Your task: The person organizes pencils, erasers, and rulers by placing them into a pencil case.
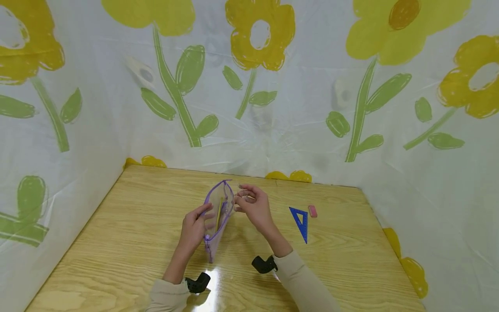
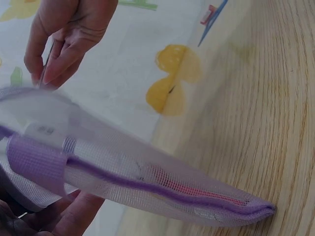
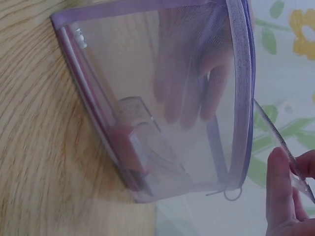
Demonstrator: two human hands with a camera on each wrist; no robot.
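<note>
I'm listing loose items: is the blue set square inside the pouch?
No, the blue set square lies on the table beside the pink eraser, outside the mesh pouch.

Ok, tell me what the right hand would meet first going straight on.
The right hand, pinching a thin clear piece, would probably meet the purple-edged pouch first, at its open rim; depth is unclear.
</note>
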